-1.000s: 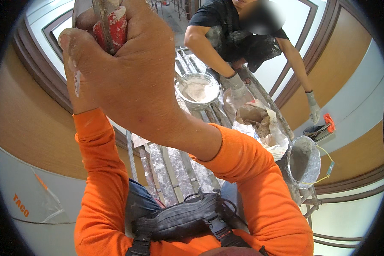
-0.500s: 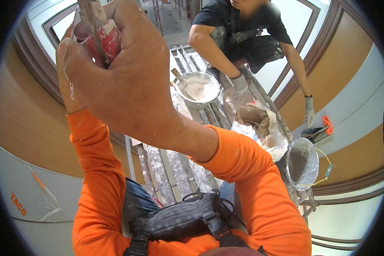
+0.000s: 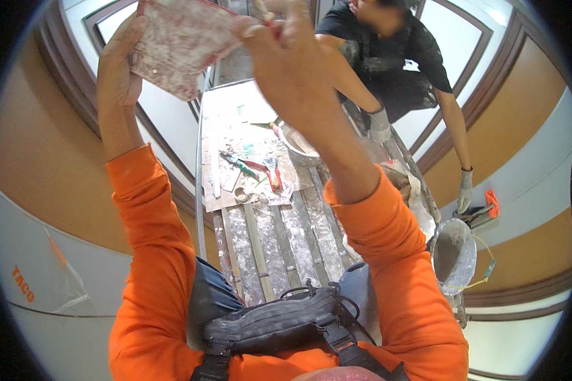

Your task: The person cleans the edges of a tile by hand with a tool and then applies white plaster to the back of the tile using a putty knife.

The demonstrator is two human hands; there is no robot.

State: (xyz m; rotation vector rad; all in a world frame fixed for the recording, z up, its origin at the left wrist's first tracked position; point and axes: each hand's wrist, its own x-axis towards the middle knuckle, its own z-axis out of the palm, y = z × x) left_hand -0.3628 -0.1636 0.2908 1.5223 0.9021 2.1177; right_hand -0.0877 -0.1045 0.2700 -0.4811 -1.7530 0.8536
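Note:
High at the upper left, my left hand [image 3: 119,70] grips the edge of a flat reddish board [image 3: 181,47] smeared with pale plaster. My right hand [image 3: 292,70], slightly blurred, is up near the board's right corner. Its fingers are closed around a plaster-caked scraper [image 3: 265,9], seen only in part at the top edge. Past my right wrist stands a bucket [image 3: 299,143] of pale paste, partly hidden by my arm. Below my hands, red-handled snips [image 3: 270,174] and a small tape roll [image 3: 240,194] lie on a littered sheet.
Plaster-stained scaffold planks [image 3: 260,247] run ahead of me, with a perforated metal strip [image 3: 201,216] along the left. A co-worker in black [image 3: 394,70] with grey gloves crouches at the far right. An open bag [image 3: 419,200] and a grey bucket [image 3: 454,251] stand on the right.
My right hand has moved right, away from in front of my left hand. The board and my left hand are now visible. The sheet with tools has come into sight.

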